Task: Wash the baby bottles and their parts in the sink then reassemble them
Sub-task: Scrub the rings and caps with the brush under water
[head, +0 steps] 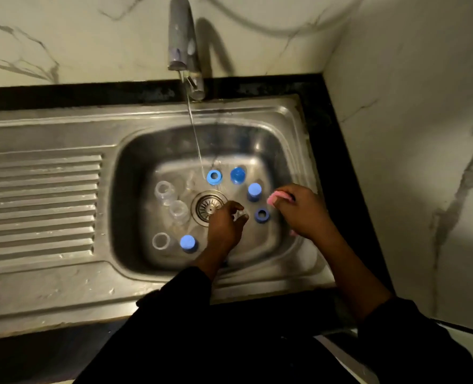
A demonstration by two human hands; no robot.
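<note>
Left hand: pinches a small clear part just beside the drain.
Right hand: grips a pink sponge.
Bottles: clear bottles and blue caps stand in the sink.
Water: runs from the tap.
Do it well: rub the sponge all round the part, then rinse it under the water.

- The drain sits mid-sink, drainboard left, faucet behind.
- A bottle lies left of the drain.
- The left hand holds a small part, the right hand a sponge; a ring lies between.
</note>
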